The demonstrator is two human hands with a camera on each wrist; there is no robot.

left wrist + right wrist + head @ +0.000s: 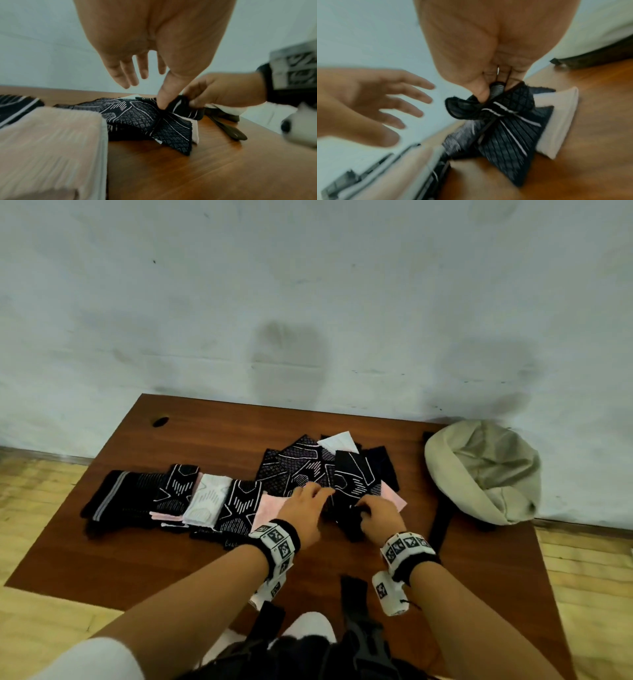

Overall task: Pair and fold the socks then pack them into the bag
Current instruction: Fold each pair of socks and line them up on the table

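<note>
A loose pile of black patterned socks lies mid-table, with a white sock at its back and pink socks beneath. My right hand pinches the bunched cuff of a black sock with white lines, seen in the left wrist view as the black sock lifted off the pile. My left hand hovers just left of it with fingers straight and spread, the thumb pointing down beside the sock. The beige bag slumps at the table's right rear corner.
A row of folded sock pairs runs along the left of the brown table. The bag's black strap trails toward the front edge. A wall stands directly behind the table. Wooden floor lies on both sides.
</note>
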